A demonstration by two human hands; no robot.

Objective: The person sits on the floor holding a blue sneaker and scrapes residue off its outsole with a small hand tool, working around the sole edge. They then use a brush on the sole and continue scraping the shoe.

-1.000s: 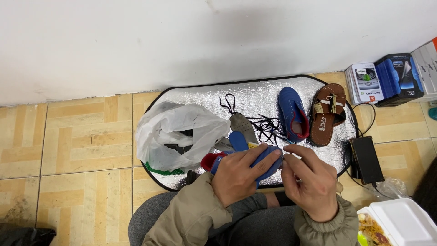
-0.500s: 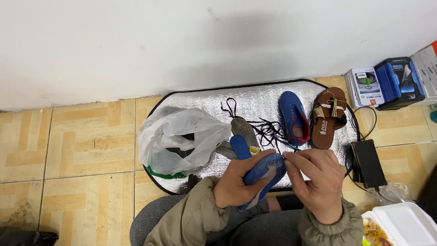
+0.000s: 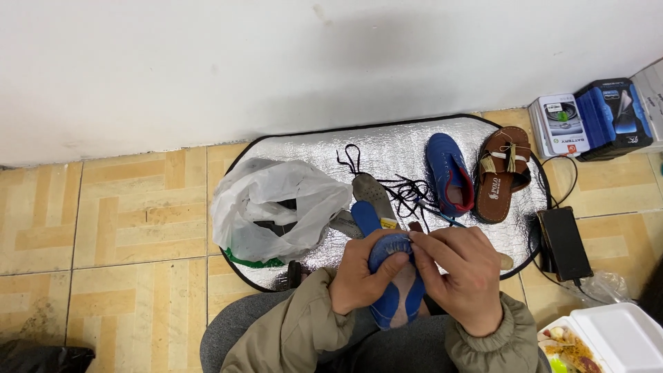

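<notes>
My left hand [image 3: 359, 280] grips the blue sneaker [image 3: 395, 293] while my right hand [image 3: 464, 276] pinches its upper edge; the matching sneaker [image 3: 449, 173] lies at one o'clock.

1. Silver foil mat [image 3: 304, 141] on the tiled floor [image 3: 103, 207], against the white wall [image 3: 276, 62].
2. White plastic bag [image 3: 276, 204], crumpled, on the mat's left part.
3. Blue shoe [image 3: 447, 173] and brown sandal [image 3: 503, 173], side by side on the mat's right part.
4. Black laces [image 3: 404, 190], tangled, beside a grey insole [image 3: 373, 193].
5. Black power adapter [image 3: 563, 242] on the floor, right of the mat.
6. Small boxes [image 3: 594, 121] by the wall.
7. White foam food container [image 3: 615, 342], open, lower right.
</notes>
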